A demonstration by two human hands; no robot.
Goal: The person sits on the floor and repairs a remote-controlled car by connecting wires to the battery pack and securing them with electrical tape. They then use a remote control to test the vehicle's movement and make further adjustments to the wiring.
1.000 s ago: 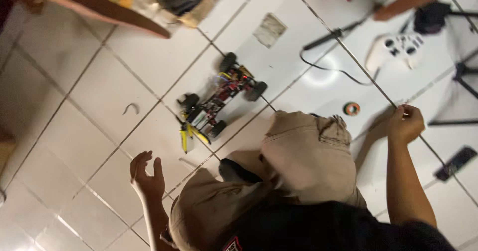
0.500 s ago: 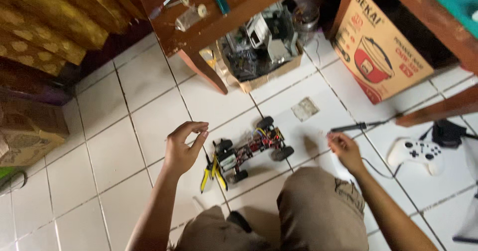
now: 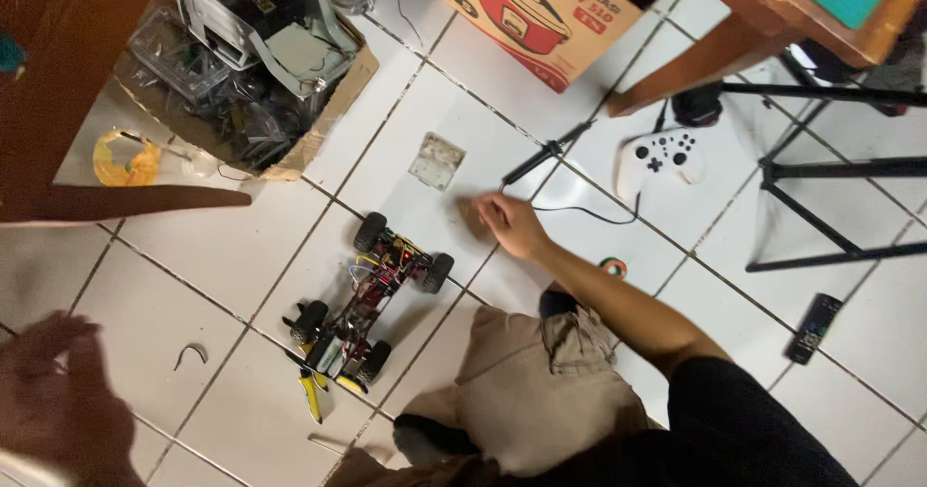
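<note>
White tiles; one car chassis (image 3: pixel 372 299); right hand (image 3: pixel 510 224); one gamepad (image 3: pixel 659 161).

A white game controller (image 3: pixel 660 159) lies near a tripod (image 3: pixel 821 173) — a remote (image 3: pixel 813 328) farther off, a cardboard box (image 3: pixel 541 14) behind.

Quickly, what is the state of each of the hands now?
Left hand: open, blurred, holding nothing.
Right hand: fingers curled down at the floor near the black cable; a grip cannot be told.

Right hand (image 3: pixel 510 224) rests on floor beside toy car (image 3: pixel 367 294).
</note>
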